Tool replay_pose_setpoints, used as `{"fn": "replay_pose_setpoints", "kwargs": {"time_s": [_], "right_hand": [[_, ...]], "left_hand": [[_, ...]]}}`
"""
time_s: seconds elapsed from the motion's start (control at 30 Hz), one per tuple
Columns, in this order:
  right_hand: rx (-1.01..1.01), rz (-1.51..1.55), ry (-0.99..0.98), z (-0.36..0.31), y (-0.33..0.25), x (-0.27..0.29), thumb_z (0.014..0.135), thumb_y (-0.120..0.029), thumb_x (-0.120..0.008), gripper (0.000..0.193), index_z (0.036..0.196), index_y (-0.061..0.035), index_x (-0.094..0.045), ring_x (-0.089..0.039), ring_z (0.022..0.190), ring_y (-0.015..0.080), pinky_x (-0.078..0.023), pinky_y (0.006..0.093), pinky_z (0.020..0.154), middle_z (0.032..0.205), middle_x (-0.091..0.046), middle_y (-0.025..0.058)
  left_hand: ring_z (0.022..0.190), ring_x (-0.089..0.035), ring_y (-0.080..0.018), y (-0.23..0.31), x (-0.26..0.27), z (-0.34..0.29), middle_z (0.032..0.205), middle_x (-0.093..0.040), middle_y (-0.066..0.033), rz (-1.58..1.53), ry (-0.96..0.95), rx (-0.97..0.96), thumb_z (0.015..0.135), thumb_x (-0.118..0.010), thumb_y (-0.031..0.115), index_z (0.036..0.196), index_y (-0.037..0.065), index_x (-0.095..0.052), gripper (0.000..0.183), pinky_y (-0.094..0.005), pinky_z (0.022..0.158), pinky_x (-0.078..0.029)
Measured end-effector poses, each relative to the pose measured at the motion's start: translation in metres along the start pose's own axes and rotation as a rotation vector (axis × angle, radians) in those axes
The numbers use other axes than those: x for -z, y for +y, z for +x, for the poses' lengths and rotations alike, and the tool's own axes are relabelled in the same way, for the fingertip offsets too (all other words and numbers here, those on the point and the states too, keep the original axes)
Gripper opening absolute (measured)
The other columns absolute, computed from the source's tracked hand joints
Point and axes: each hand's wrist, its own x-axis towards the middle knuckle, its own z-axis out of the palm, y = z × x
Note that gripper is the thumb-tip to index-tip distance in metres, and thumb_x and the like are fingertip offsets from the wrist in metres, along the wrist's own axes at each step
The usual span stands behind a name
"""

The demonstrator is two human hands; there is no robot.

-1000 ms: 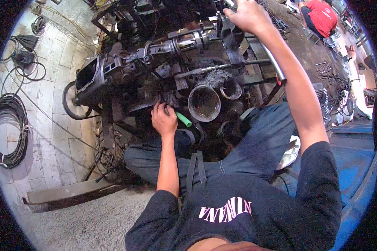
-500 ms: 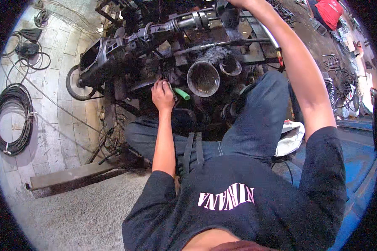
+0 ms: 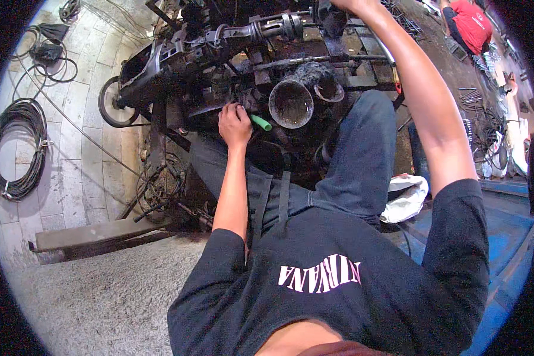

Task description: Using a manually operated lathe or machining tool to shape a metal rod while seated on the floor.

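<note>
My left hand (image 3: 235, 125) is closed at the near side of a dark, greasy machine (image 3: 178, 65), its fingers curled over something I cannot make out. A green cylindrical grip (image 3: 261, 123) sticks out beside it to the right; whether the hand holds it is hidden. My right arm stretches far forward, and my right hand (image 3: 345, 4) is cut off by the top edge, so its fingers do not show. It is at a dark lump (image 3: 332, 21) by the machine's shaft (image 3: 279, 26). A round metal bowl (image 3: 291, 104) and a smaller cup (image 3: 329, 90) stand between my arms.
Coiled black cable (image 3: 19, 148) lies on the pale tiles at left. A metal beam (image 3: 101, 233) lies near a rough grey surface. A white bag (image 3: 406, 199) is by my right leg, above blue metal (image 3: 498, 219). A person in red (image 3: 471, 26) is far right.
The view has shifted slightly, and my legs sit a little differently. My left hand keeps its place by the green grip; my right arm stays stretched forward.
</note>
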Motion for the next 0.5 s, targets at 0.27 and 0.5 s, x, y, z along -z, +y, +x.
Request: {"fn": "replay_pose_setpoints", "kwargs": {"time_s": [0.27, 0.5], "right_hand": [[0.033, -0.053, 0.008, 0.001, -0.003, -0.002, 0.086, -0.040, -0.061, 0.048, 0.116, -0.0026, -0.061, -0.069, 0.095, 0.0401, -0.056, 0.0509, 0.084, 0.099, -0.071, 0.0237], [0.003, -0.091, 0.003, -0.002, -0.008, 0.002, 0.088, -0.042, -0.061, 0.047, 0.115, -0.0033, -0.063, -0.069, 0.093, 0.0409, -0.056, 0.0511, 0.082, 0.097, -0.071, 0.0237]], "left_hand": [[0.097, -0.060, -0.0400, -0.001, -0.004, 0.002, 0.105, -0.066, -0.0165, 0.060, 0.013, -0.030, 0.097, -0.048, 0.023, 0.101, 0.004, -0.066, 0.027, -0.0495, 0.086, -0.047], [0.096, -0.060, -0.0349, -0.021, -0.016, 0.000, 0.103, -0.065, -0.0127, 0.212, 0.039, -0.248, 0.092, -0.054, 0.012, 0.096, 0.003, -0.063, 0.013, -0.0484, 0.079, -0.048]]}}
